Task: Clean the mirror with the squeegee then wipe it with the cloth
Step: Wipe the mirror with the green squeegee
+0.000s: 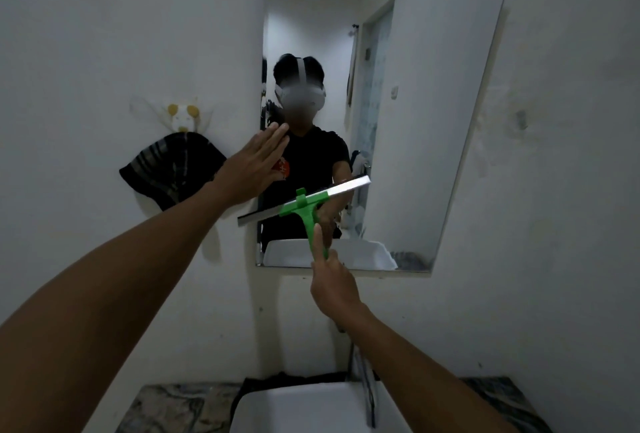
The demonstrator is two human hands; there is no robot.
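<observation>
A dark striped towel (173, 174) hangs on the white wall from a small yellow-and-white hook (182, 118). Below sits a white sink (294, 408) — set in a marbled countertop (173, 408) — with a faucet (367, 387) at its back edge.

The squeegee (304, 205) has a bright green handle and a silver-grey blade bar; the cloth (173, 171) hanging on the white wall (104, 34) is dark with pale stripes; the worktop (180, 408) is marbled grey-brown around a white sink (298, 408)
</observation>
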